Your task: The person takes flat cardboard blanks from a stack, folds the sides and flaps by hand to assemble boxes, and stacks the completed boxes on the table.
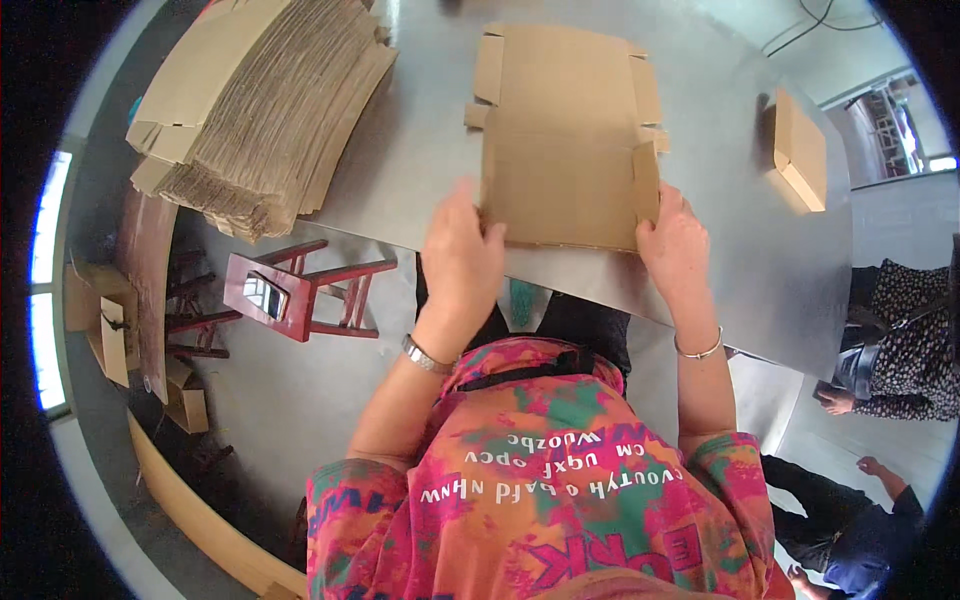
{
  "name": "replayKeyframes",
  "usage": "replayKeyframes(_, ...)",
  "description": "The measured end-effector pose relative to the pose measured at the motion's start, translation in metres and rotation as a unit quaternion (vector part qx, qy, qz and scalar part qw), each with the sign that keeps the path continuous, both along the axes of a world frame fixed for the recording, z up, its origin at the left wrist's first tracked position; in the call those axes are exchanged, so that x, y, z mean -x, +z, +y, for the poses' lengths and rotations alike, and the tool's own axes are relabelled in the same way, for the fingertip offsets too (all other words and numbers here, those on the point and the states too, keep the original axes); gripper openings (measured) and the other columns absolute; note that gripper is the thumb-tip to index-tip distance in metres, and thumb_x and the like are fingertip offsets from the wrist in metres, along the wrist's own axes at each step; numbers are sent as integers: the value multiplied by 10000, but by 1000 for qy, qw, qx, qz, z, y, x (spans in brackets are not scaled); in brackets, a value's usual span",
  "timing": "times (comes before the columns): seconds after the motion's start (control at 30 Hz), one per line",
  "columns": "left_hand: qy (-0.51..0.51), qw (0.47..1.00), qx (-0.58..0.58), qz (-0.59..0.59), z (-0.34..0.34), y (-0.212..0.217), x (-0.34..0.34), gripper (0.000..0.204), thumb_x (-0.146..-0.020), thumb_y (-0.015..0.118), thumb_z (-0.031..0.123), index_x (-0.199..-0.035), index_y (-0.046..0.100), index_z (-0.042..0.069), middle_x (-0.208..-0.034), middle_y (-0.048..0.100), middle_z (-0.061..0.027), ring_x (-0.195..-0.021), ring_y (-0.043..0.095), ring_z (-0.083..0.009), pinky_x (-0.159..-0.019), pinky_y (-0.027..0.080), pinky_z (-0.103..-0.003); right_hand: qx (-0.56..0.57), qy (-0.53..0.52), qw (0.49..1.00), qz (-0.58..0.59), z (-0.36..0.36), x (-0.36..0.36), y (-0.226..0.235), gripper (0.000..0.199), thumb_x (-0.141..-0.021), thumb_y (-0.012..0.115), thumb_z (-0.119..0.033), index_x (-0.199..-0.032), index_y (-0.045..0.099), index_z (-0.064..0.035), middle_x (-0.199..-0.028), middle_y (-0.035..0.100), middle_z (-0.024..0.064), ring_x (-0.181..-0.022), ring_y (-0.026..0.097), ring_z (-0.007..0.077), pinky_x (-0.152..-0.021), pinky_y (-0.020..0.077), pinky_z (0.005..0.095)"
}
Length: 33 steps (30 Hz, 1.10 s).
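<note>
A partly folded brown cardboard box (563, 120) lies on the metal table in front of me. Its near part has low side walls raised, while the far panel spreads flat with small side flaps sticking out. My right hand (678, 240) grips the near right corner, thumb inside the wall and fingers outside. At the near left corner, my left hand (465, 250) is closed against the box, thumb by the front edge; its fingertips are slightly blurred along the left wall.
A tall stack of flat cardboard blanks (290, 110) stands on the table (420, 110) at left. A folded box (798, 155) sits at the far right. A red stool (300, 295) stands on the floor at left. Two other people (905, 335) are at the right.
</note>
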State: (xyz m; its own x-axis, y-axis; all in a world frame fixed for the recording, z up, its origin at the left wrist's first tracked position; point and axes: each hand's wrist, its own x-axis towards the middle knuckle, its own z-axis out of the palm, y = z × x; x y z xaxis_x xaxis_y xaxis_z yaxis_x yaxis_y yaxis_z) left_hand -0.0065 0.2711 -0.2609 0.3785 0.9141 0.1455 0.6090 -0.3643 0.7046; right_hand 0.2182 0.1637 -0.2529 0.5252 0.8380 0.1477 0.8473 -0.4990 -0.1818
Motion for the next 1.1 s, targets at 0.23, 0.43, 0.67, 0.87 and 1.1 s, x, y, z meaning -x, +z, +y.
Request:
replayKeyframes(0.23, -80, 990, -75, 95, -9, 15, -20, 269, -835, 679, 227, -993, 614, 20, -950, 583, -179, -886, 593, -369, -744, 497, -441, 6, -7, 995, -102, 3, 4, -6, 183, -773, 573, -67, -909, 456, -36, -839, 610, 160, -672, 672, 292, -556, 556, 399)
replayKeyframes(0.43, -24, 989, -71, 129, 38, -16, -22, 319, -836, 516, 64, -1149, 463, 40, -961, 605, -237, -881, 607, -422, -771, 497, -501, 35, -51, 991, 122, 11, -19, -3, 231, -809, 549, -133, -963, 500, 32, -878, 654, 283, -780, 660, 430, -721, 530, 491)
replayKeyframes(0.67, -10, 971, -50, 234, 24, 23, -42, 361, -829, 527, 35, -1172, 421, -3, -950, 640, -224, -830, 659, -394, -703, 536, -477, 86, -44, 991, 89, 14, -12, 21, 220, -827, 508, -119, -976, 519, 43, -859, 657, 285, -811, 653, 453, -750, 523, 504)
replayKeyframes(0.87, -58, 958, -61, 275, 8, 2, -42, 490, -832, 538, 31, -1289, 372, -35, -1043, 622, -220, -824, 661, -401, -698, 543, -463, 166, -75, 977, 113, 14, -2, 13, 230, -841, 464, -87, -1024, 512, 43, -924, 665, 270, -878, 652, 441, -765, 529, 477)
replayKeyframes(1.1, -26, 995, -44, 91, 20, -9, -20, 581, -883, 556, 198, -1343, 360, -98, -1129, 586, -294, -989, 616, -430, -863, 500, -468, -91, -17, 936, 339, -3, -58, 2, 776, -876, 625, -448, -1399, 365, 63, -976, 662, 166, -867, 641, 244, -794, 500, 345)
